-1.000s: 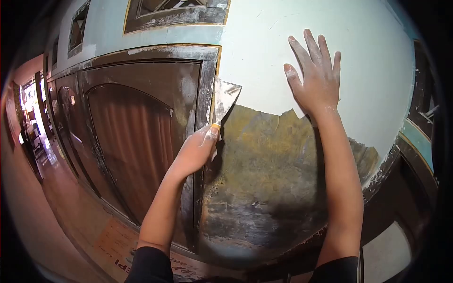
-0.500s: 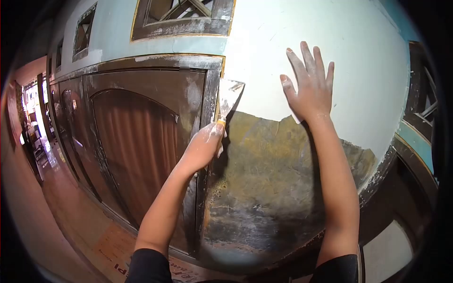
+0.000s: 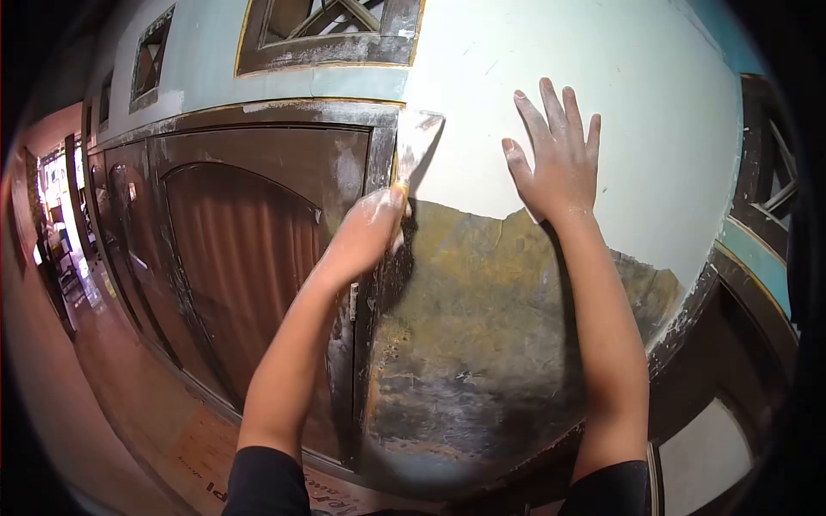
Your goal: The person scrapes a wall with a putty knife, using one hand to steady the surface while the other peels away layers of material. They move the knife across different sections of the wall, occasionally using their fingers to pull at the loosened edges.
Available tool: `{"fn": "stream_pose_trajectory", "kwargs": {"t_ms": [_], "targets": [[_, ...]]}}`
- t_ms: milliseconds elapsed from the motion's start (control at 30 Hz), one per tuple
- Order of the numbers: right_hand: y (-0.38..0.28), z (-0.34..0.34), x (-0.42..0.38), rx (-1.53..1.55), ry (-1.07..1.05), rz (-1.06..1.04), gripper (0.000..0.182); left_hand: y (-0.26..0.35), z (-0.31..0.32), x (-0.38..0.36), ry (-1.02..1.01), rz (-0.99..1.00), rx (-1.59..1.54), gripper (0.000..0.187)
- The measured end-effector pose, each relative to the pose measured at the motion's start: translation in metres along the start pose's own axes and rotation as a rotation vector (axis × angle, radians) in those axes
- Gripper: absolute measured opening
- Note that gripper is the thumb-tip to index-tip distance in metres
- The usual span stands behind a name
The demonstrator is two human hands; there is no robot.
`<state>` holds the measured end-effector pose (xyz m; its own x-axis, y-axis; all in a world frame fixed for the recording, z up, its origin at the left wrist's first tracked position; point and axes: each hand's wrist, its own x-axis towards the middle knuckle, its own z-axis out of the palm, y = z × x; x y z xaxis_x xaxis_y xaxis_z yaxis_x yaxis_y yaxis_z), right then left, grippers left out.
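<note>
My left hand (image 3: pixel 372 225) is closed around the handle of a putty knife (image 3: pixel 419 138). The wide metal blade points up and lies along the left edge of the white wall (image 3: pixel 654 129), right beside the dark door frame (image 3: pixel 383 150). White dust or paste coats my thumb and the blade. My right hand (image 3: pixel 564 163) rests on the white wall with fingers spread, holding nothing. Below both hands is a bare, brownish patch (image 3: pixel 490 301) with a jagged upper edge where it meets the white coat.
A brown wooden door (image 3: pixel 249 232) with an arched panel stands at the left, under a framed vent (image 3: pixel 327 34). Another dark frame (image 3: pixel 766 172) bounds the wall at the right. Printed cardboard (image 3: pixel 206 456) lies on the floor, and a corridor (image 3: pixel 82 224) runs off to the left.
My left hand has moved up along the door frame with the putty knife. My right hand stays spread on the wall, and the view has shifted slightly.
</note>
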<state>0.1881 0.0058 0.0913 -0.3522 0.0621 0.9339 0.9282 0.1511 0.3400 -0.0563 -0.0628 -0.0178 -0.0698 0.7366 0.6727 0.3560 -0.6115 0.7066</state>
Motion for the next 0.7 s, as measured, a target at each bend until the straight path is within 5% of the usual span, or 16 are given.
{"fn": "stream_pose_trajectory", "kwargs": {"t_ms": [700], "targets": [[0.000,-0.001,-0.002,0.042,0.006,0.005,0.057,-0.005,0.010,0.025,0.098,0.042,0.056,0.046]]}}
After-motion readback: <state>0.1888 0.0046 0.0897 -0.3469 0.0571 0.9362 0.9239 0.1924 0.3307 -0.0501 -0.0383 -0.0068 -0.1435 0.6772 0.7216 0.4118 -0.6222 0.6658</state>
